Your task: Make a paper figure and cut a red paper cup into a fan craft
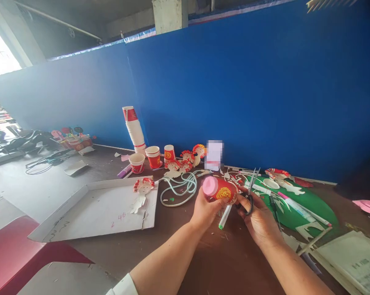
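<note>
Holding the cup: the red paper cup [219, 189] is gripped on its side by the left hand [205, 211], fingers curled around its lower wall, pink bottom turned to the left.
Cup position: it is kept above the brown table [178, 241], near the middle, between both hands.
Right hand: the right hand [260, 221] is closed on the scissors [250, 192], fingers through the black handles; the blades are pointed up and away, slightly parted, just beside the cup's rim.
Beneath the hands: a white marker [225, 216] with a green tip is laid on the table under the cup.
Left side: a flat cardboard tray [89, 213] is set near, its right edge just beside a coil of pale cord [180, 188]; a paper figure [141, 190] is draped over its far edge.
Right side: a green sheet [310, 205] strewn with pens and paper scraps is spread close by the right hand.
Far edge: loose cups [153, 157] and a tall cup stack [135, 131] are lined against the blue wall [264, 82].
Open room: bare tabletop is left in front of the forearms, towards the near edge.
</note>
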Demonstrator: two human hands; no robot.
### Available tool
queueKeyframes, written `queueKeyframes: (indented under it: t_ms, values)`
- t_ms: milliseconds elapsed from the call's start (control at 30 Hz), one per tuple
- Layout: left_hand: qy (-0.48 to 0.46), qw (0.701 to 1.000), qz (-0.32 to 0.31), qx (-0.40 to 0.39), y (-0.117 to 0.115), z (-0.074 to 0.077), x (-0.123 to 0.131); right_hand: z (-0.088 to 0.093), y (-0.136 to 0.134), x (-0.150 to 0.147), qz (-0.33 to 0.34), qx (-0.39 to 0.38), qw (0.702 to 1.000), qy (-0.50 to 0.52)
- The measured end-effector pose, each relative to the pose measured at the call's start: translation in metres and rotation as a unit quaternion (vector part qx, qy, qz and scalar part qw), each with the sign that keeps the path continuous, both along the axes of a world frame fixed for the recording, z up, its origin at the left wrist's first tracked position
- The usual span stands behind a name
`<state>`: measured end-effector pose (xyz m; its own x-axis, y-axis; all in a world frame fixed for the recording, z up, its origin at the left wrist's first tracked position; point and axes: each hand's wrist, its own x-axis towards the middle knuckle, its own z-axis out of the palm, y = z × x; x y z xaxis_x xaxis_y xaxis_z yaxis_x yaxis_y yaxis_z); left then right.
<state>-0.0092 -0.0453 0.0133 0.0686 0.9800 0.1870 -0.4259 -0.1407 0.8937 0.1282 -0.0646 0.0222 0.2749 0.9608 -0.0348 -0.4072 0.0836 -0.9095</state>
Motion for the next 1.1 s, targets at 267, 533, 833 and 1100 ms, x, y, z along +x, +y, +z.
queueKeyframes:
  t_ms: [267,533,833,1100]
  values:
    - [-0.009,0.999,0.033,-0.014,0.003,0.000,-0.005,0.000,-0.002,0.006,-0.021,0.035,0.994,-0.106]
    - [0.083,0.994,0.066,-0.004,0.009,-0.002,-0.012,0.005,-0.017,0.003,-0.108,0.183,0.851,-0.481]
    - [0.224,0.966,0.123,-0.037,0.013,-0.007,-0.017,-0.005,-0.017,0.011,-0.137,0.360,0.675,-0.630]
    - [0.405,0.893,0.197,0.003,0.019,0.002,-0.033,0.003,-0.018,0.002,-0.154,0.248,0.815,-0.501]
